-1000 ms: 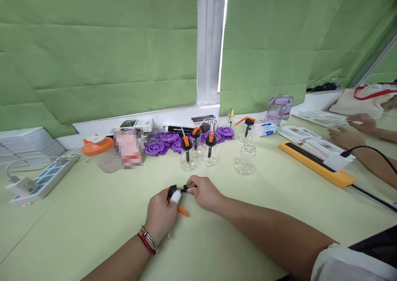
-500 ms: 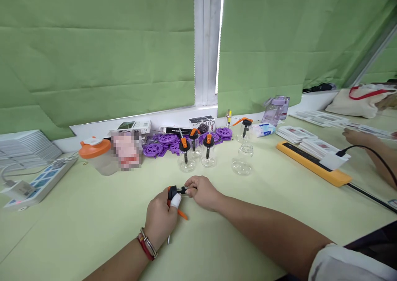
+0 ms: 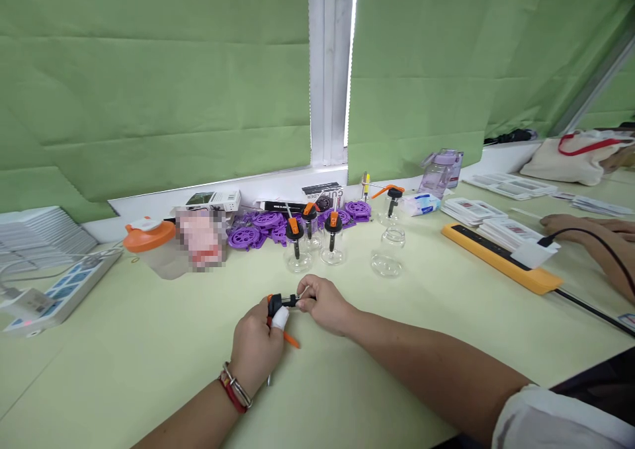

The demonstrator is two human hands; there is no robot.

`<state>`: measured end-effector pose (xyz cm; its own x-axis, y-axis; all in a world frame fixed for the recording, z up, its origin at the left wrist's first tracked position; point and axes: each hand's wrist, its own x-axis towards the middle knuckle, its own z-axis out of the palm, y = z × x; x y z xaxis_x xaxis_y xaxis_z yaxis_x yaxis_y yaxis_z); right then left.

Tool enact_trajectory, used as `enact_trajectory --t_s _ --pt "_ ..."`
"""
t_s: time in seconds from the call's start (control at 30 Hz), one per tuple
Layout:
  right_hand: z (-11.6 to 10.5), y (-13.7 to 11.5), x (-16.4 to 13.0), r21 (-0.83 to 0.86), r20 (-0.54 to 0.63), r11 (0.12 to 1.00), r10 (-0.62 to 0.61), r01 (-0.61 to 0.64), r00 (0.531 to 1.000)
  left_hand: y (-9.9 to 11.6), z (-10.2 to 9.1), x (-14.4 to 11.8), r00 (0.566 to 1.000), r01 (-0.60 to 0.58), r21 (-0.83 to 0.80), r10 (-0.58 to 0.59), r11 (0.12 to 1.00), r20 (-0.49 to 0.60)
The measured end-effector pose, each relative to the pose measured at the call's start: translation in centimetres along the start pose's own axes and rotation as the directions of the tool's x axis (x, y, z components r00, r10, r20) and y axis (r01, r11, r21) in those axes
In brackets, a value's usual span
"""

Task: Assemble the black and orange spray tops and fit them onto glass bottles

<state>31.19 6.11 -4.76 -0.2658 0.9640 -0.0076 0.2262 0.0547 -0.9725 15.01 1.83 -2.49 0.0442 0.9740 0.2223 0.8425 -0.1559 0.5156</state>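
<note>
My left hand (image 3: 258,343), its thumb wrapped in white, is closed around a black-and-orange jar top (image 3: 276,303). An orange arm (image 3: 292,340) pokes out below the thumb, and a bit of metal shows under the hand. At the free end of the jar top's black stem, my right hand (image 3: 322,303) pinches with thumb and fingertips. Its fingertips hide the exact spot it grips. Beyond my hands, several glass jars with similar tops (image 3: 296,244) stand upright. One open glass jar (image 3: 387,254) without a top stands to their right.
Purple plastic wheel parts (image 3: 258,229) lie behind the jars. At left are an orange-lidded cup (image 3: 151,247) and a white power strip (image 3: 64,297). To the right lies a yellow power strip (image 3: 501,260) with a charger and cable. Another person's hand (image 3: 585,234) rests at far right.
Both my hands hold nearly the same pose on the jar top. The other person's hand at far right has shifted and now lies flatter on the table.
</note>
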Motion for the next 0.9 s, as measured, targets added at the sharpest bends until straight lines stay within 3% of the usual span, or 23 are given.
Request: enact_trajectory --t_s 0.9 --pt "0.08 -0.47 -0.13 -0.118 -0.025 0.993 -0.026 0.022 0.999 -0.38 0.11 0.36 0.994 0.09 -0.067 -0.086 0.994 0.064"
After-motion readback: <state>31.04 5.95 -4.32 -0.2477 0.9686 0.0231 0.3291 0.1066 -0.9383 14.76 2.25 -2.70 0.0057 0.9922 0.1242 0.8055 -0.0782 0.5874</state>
